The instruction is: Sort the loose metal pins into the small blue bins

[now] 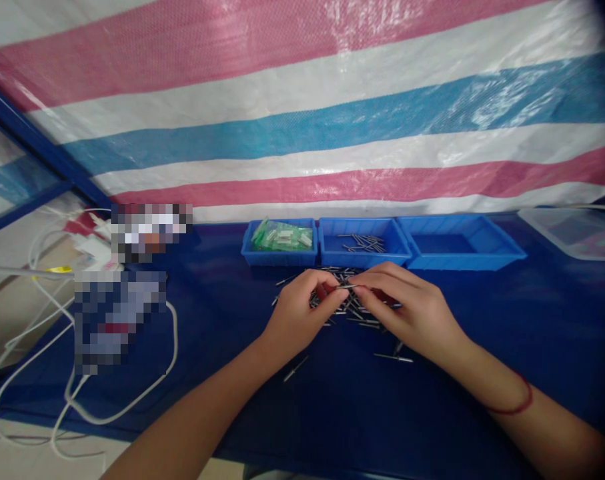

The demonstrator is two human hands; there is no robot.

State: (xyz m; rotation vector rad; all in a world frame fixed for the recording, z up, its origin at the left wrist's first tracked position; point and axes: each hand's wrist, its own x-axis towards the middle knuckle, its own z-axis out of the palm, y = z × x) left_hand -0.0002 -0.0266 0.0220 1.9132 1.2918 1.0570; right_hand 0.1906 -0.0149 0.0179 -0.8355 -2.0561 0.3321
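Observation:
A thin metal pin [346, 287] is pinched level between my two hands, just above a pile of similar pins. My left hand [302, 308] grips its left end between thumb and fingertips. On the right end, the thumb and fingers of my right hand [408, 303] are closed too. Beneath both hands the loose pile of metal pins [351, 305] spreads over the blue table, partly hidden by my fingers. One stray pin [295, 368] lies nearer to me on the left, and another pin [393, 358] rests below my right hand.
Three blue bins stand in a row behind the pile: the left bin [281, 258] holds a green-and-white bag [282, 236], the middle bin [367, 258] several pins. The right bin [465, 260] adjoins a clear plastic lid [575, 233]. White cables [175, 333] loop at left.

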